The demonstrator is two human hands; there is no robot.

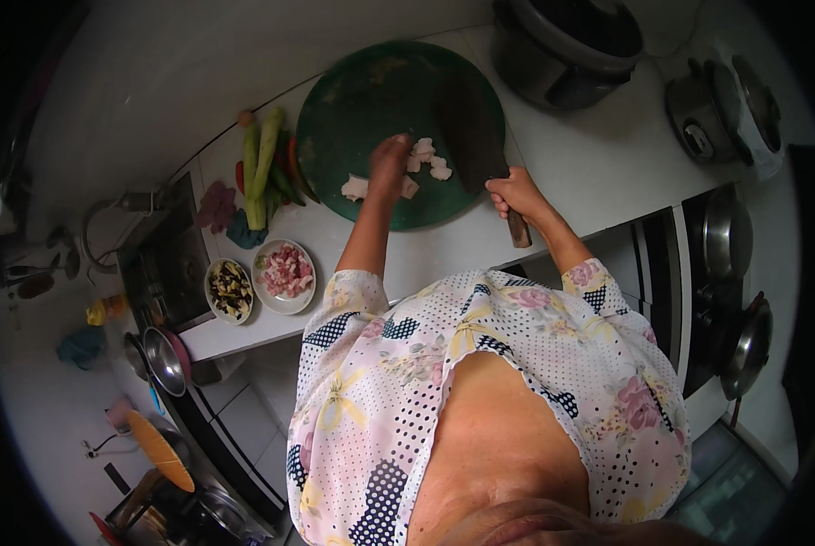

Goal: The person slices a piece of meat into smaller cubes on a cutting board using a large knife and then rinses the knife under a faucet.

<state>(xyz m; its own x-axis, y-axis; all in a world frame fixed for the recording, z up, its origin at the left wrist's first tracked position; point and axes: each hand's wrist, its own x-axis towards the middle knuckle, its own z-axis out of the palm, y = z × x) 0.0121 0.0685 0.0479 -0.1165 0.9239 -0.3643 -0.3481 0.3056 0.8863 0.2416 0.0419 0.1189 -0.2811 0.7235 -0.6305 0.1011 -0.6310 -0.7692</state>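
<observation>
A round green cutting board (359, 89) lies on the counter before me. My right hand (518, 191) grips the wooden handle (518, 230) of a cleaver, its broad dark blade (467, 130) over the board's right side. Over the middle of the board is my left hand (388, 167), fingers bunched and pointing down among pale food chunks; whether it pinches anything is hidden. One pale chunk (355, 188) lies left of that wrist, another (409, 187) just right of it. A small cluster of pale chunks (421, 150) sits between my left fingers and the blade.
Left of the board are green stalks (264, 164), a plate of cut raw meat (284, 276), a dish of dark and pale chopped food (229, 291) and a sink (168, 252). A large dark cooker (564, 61) and a smaller cooker (704, 116) stand right. Pans (727, 232) rest on the stove.
</observation>
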